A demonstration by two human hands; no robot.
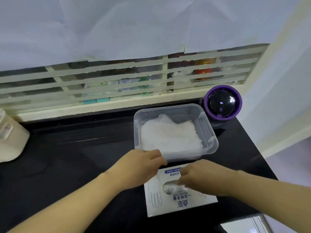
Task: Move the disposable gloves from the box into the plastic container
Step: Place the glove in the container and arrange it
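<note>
A flat white glove box with blue print lies on the black counter, near its front edge. Clear gloves show through its oval opening. My right hand is over that opening, fingers curled down pinching the gloves there. My left hand rests on the box's far left corner, fingers curled against the near wall of the clear plastic container. Just behind the box, the container holds a pile of translucent gloves.
A purple and black round device stands right behind the container. A cream appliance sits at the counter's far left. A barred window ledge runs along the back. The counter's right edge drops off beside the box.
</note>
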